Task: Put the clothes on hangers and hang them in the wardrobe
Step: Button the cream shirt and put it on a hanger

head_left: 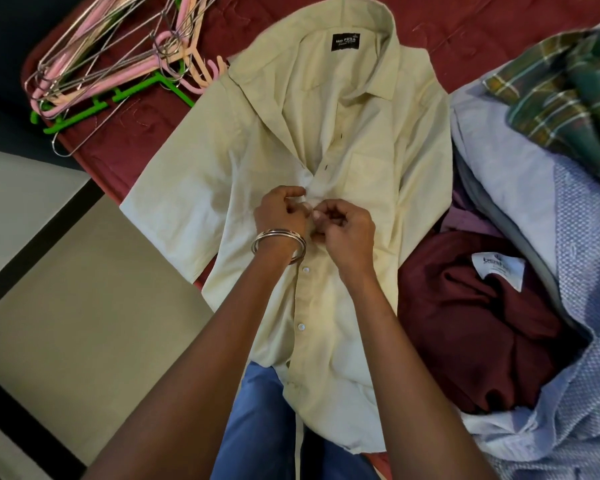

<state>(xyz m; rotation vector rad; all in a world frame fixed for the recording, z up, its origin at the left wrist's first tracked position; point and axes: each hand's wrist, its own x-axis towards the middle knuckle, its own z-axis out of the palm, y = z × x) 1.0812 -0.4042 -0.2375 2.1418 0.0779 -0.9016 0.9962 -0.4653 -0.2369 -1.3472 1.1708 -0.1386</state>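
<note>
A pale yellow shirt [371,140] lies flat on its back on the maroon bed cover [142,133], collar at the far end, its lower buttons done up. At mid-chest both hands meet on the button placket. My left hand [281,213], with metal bangles on the wrist, pinches the left edge of the placket. My right hand [347,226] pinches the fabric at a button right beside it. A heap of pink, peach, green and wire hangers [118,60] lies at the far left corner of the bed. No wardrobe is in sight.
A pile of other clothes lies to the right: a maroon garment [471,327] with a white label, light blue shirts [520,181] and a green plaid one [568,98]. The bed's edge runs along the left, with tiled floor [77,306] beyond it.
</note>
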